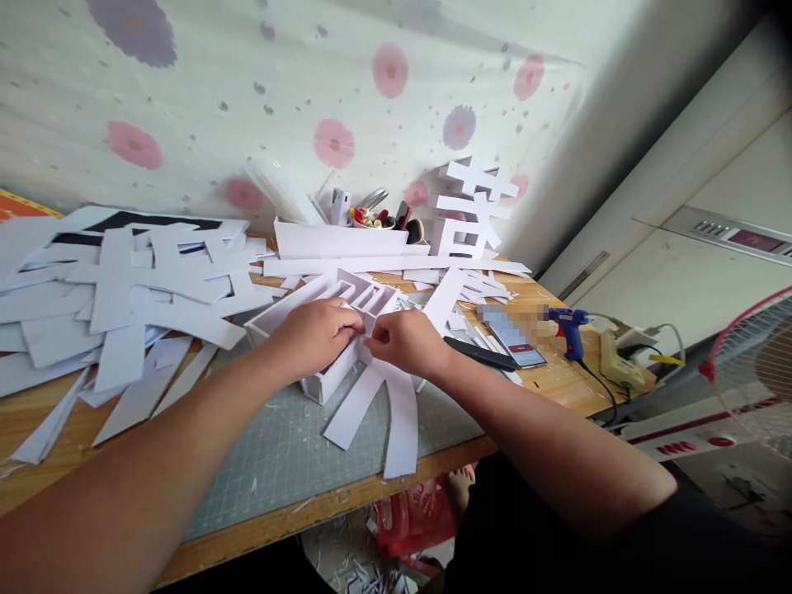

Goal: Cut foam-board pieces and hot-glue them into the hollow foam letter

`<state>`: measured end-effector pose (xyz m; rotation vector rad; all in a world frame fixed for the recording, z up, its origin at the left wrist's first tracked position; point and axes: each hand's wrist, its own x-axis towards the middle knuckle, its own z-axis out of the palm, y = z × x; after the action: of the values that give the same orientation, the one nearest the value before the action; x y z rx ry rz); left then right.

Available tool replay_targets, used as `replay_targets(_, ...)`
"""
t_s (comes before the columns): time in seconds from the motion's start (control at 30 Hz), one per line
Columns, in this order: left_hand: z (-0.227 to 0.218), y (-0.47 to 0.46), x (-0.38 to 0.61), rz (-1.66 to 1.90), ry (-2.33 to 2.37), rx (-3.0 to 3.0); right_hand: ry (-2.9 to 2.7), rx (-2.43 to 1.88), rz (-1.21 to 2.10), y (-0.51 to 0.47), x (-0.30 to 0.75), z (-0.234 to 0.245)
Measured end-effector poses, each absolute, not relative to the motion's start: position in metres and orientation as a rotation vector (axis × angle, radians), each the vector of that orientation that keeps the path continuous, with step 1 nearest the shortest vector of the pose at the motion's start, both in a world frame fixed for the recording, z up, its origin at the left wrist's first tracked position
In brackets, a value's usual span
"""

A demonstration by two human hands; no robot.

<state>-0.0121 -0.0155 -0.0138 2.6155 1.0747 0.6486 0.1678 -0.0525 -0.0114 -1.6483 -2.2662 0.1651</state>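
Note:
My left hand (315, 334) rests on a white foam-board letter frame (327, 309) lying on the grey cutting mat (290, 437), fingers curled and pinching its wall. My right hand (405, 340) is closed in a pinch on a white paper strip (399, 412) at the frame's right side. Both hands meet at the same spot. Two long strips hang from there toward the table's front edge.
Piles of white cut-out pieces (117, 289) cover the left of the wooden table. A finished white character (473, 206) and a tray of tools (346, 235) stand at the back. A phone (516, 338), a blue glue gun (569, 326) and a fan (755, 371) are on the right.

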Motion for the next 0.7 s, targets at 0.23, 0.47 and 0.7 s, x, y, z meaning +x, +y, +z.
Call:
replay_targets(0.23, -0.0172, -0.0147, -0.0106, 0.691, 1.074, 2.603, -2.264, -1.618, 0.219, -0.0508, 0.1686, -0.0147)
replay_targets(0.47, -0.0188, -0.0129, -0.0105, 0.690, 1.057, 2.606, -2.251, -1.619, 0.260, -0.0510, 0.1693, -0.0151)
replay_targets(0.7, -0.0189, -0.0133, -0.0115, 0.687, 1.046, 2.608, -2.245, -1.633, 0.286, -0.0527, 0.1683, -0.0156)
